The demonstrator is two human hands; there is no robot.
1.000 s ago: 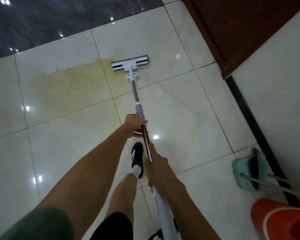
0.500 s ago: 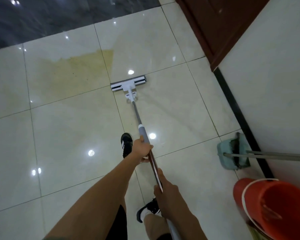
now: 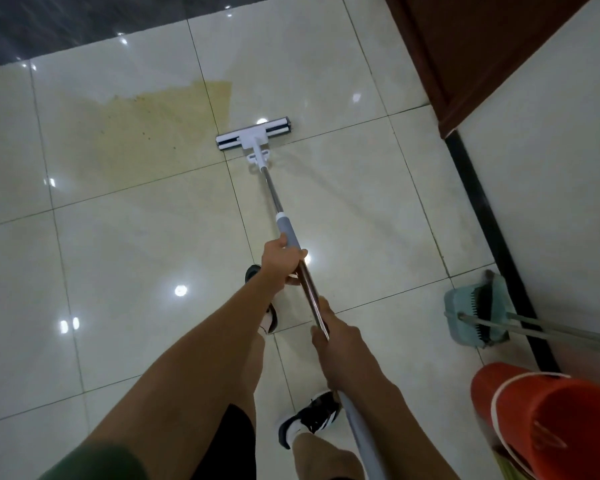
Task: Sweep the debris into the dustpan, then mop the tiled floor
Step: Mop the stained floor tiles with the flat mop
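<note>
Pushed forward since half a second ago, the mop [image 3: 253, 136] head now lies flat on the floor [image 3: 136, 258] just right of the yellow stain [image 3: 160, 126]. Left hand [image 3: 280, 259] and right hand [image 3: 336, 336] both grip its handle. Dustpan [image 3: 465, 306] and bucket [image 3: 548, 410] stand well right of the stain.

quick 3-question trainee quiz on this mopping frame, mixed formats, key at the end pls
1. True or false: both hands grip the mop handle.
2. Which hand is nearer the mop head? A) left hand B) right hand
3. Fill in: the yellowish stain lies to the ___ of the mop head in the picture.

Key: 1 true; 2 A; 3 left. Dustpan and orange bucket stand by the wall, untouched.
</note>
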